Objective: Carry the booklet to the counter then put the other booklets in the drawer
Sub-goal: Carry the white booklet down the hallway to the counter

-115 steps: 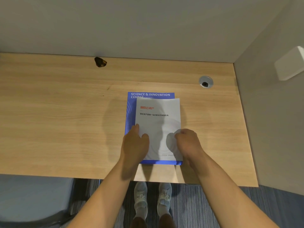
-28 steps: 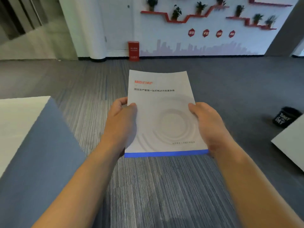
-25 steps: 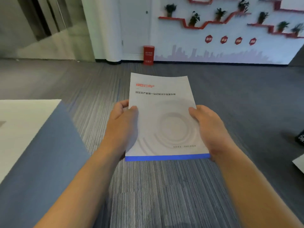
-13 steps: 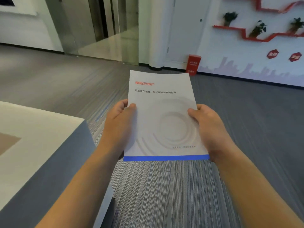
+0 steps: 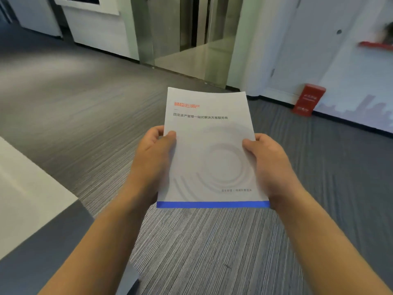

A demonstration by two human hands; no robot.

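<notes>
I hold a white booklet point(image 5: 209, 150) with red lettering near its top, faint grey rings and a blue strip along its near edge. It is held flat in front of me, above the carpet. My left hand point(image 5: 153, 158) grips its left edge, thumb on the cover. My right hand point(image 5: 269, 165) grips its right edge the same way. The other booklets, the counter and the drawer are out of view.
Grey striped carpet point(image 5: 212, 252) stretches ahead. A white-topped, grey-sided partition point(image 5: 32, 209) stands close at the left. Glass doors point(image 5: 191, 33) lie ahead, a white unit point(image 5: 95, 22) at the far left, and a red box point(image 5: 308, 102) by the right wall.
The booklet was lifted off the blue one on the wooden desk. Since a second ago the view has swung left: the wall shelves slid off to the right and the glass doors came ahead.
</notes>
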